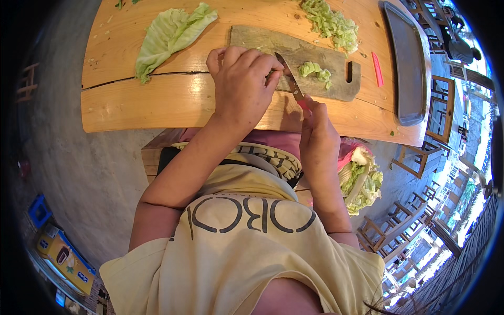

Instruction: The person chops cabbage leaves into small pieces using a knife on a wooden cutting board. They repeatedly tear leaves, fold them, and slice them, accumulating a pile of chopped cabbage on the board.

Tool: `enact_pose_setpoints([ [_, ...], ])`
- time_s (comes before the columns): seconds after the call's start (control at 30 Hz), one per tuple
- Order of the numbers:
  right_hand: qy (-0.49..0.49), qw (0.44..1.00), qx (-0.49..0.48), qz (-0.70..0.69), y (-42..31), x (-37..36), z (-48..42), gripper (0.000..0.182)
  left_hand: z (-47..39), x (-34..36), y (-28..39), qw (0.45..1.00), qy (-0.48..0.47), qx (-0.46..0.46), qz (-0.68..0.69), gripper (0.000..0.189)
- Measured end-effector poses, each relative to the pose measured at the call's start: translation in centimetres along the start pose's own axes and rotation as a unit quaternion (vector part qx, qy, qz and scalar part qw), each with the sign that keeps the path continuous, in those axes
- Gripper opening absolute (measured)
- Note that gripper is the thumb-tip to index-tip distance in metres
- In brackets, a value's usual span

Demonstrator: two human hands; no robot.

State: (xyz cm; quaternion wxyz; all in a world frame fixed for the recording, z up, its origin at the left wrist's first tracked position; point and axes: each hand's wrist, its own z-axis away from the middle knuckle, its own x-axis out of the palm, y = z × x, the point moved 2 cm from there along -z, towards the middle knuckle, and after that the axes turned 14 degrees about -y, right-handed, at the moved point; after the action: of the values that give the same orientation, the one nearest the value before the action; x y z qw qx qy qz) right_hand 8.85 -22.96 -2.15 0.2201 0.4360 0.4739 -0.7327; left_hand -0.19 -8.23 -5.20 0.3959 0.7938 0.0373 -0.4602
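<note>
My right hand (321,132) grips the pink handle of a kitchen knife (292,80). Its blade points away from me over a worn wooden cutting board (338,88). Close to the left of the blade, my left hand (245,84) is curled over the board with bunched fingers. Whatever may lie under those fingers is hidden. Shredded cabbage (315,71) sits on the board just right of the blade. A large loose cabbage leaf (169,37) lies on the table to the left.
A heap of shredded cabbage (332,25) lies beyond the board. A pink plastic strip (377,69) and a dark tray (409,67) are at the right of the wooden table (149,106). Cabbage leaves (360,181) in a pink bag sit below the table edge, beside my right forearm.
</note>
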Motion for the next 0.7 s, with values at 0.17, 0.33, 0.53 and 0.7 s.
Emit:
enact_pose_setpoints([
  [0.17,-0.016,0.994,0.012,0.106,-0.9,1.0,-0.8,0.041,0.0,0.3,-0.2,1.000,0.009,0.014,-0.013,0.013],
  [0.33,-0.028,0.990,0.013,0.139,-1.2,0.8,-1.5,0.043,0.1,0.2,-0.1,0.999,0.031,0.013,-0.037,0.013],
  [0.53,-0.019,0.998,0.024,0.052,0.5,-0.5,0.2,0.034,0.8,-0.1,-0.3,0.998,0.030,-0.002,-0.053,0.011],
  [0.7,-0.013,0.997,0.069,-0.030,-0.1,-0.7,0.4,0.029,1.0,-0.4,-0.2,0.998,0.024,0.010,-0.048,0.012],
])
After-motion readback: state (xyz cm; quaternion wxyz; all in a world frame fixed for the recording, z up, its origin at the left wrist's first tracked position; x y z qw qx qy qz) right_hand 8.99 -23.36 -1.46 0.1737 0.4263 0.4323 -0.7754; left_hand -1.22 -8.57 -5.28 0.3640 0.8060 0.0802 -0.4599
